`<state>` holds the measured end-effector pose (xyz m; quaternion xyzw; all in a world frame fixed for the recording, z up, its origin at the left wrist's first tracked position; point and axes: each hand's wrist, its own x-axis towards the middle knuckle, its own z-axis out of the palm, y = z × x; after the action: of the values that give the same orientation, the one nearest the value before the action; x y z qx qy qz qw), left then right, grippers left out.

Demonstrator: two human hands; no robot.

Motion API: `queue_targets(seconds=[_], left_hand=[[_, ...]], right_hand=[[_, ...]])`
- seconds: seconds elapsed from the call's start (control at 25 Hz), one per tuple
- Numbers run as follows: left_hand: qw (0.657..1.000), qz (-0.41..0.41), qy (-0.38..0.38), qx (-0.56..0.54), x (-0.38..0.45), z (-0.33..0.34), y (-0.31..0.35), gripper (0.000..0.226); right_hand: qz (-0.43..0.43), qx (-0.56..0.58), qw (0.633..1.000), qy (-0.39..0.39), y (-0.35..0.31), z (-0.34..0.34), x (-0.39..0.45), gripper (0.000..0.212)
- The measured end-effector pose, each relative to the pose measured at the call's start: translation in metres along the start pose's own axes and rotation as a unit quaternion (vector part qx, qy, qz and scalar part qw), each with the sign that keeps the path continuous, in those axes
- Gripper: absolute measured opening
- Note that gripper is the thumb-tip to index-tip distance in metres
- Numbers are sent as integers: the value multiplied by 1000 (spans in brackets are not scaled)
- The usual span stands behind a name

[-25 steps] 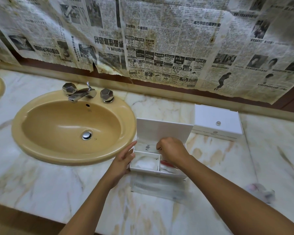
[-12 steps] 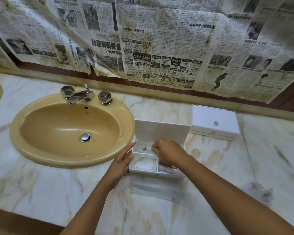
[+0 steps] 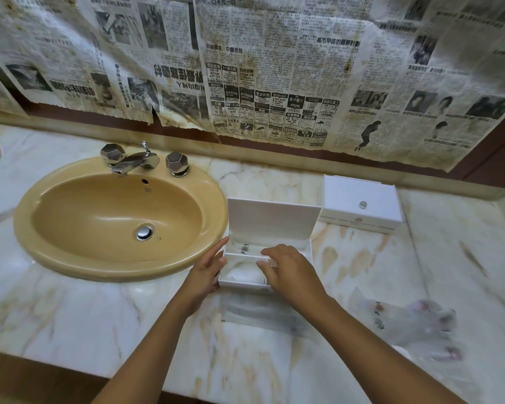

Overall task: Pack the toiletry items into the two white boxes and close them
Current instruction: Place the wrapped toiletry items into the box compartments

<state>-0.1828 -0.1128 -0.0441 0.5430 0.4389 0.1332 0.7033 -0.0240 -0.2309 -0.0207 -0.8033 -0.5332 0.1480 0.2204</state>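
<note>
The open box (image 3: 267, 258) sits on the marble counter (image 3: 70, 310) just right of the sink (image 3: 120, 217), its lid standing upright at the back. Inside, a white packet (image 3: 245, 274) lies in the front left compartment and a clear printed sachet (image 3: 245, 248) in the rear one; the right side is hidden by the right hand (image 3: 289, 272), which hovers over the box with fingers relaxed and slightly spread, holding nothing I can see. The left hand (image 3: 206, 272) lies flat against the box's left wall, fingers straight, steadying it.

The closed box (image 3: 360, 204) stands behind and to the right, so one of two boxes looks finished. Still loose on the counter are two items: a clear wrapped comb (image 3: 263, 314) just in front of the open box, and a crumpled clear bag (image 3: 411, 325) well to the right. Those likely go in before the lid comes down, roughly two thirds done.
</note>
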Motion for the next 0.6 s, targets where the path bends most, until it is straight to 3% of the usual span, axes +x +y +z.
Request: queue_targets(seconds=[0.08,0.12,0.32,0.44,0.6], left_hand=[[1000,0,3,1,-1,0,1,40],[1000,-1,5,1,-1,1,2,40],[1000,-8,5,10,-5,3,6,43],[1000,-8,8,17,-4,4,4,44],[999,-11,11,31,-3,4,4,43]], right_hand=[[-71,-10,994,85,-1,9,-27,21],[-89,-21,992,90,-1,18,-41,19],[-38,-144,986,-69,16,50,-71,34],[-39,-186,978,-82,21,59,-74,45],[-54,-186,978,-80,20,60,-74,38]])
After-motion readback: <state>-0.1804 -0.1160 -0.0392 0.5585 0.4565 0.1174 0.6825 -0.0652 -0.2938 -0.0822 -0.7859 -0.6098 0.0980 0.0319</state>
